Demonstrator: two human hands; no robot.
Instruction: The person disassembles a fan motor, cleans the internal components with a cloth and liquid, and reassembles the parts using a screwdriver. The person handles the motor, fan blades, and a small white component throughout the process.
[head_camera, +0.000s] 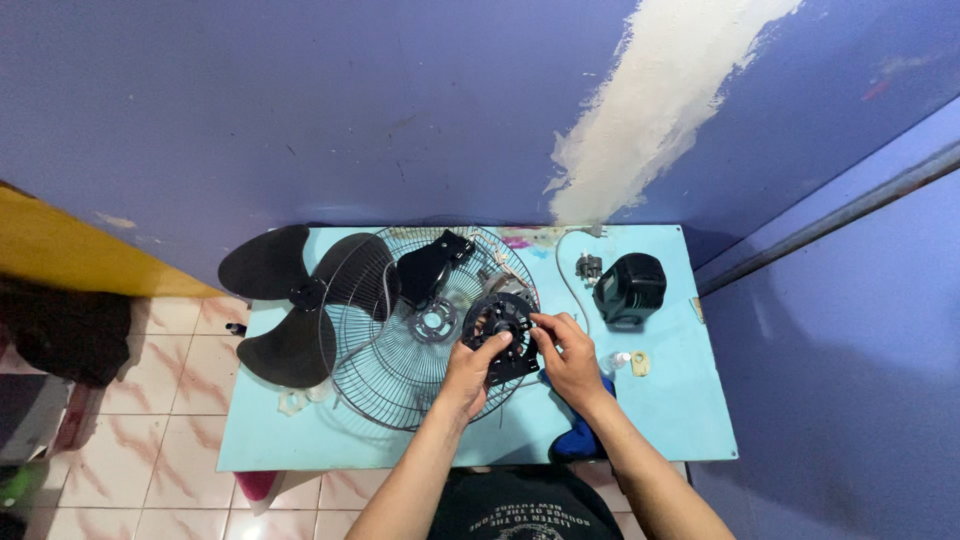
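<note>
Blue table under fan parts

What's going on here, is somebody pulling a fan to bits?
A person works at a light blue table with a fan lying in pieces. The left hand and right hand both grip a round black motor part resting over the wire guard. The black blade lies at the left, a black housing at the right, with a white cord near it.
</note>
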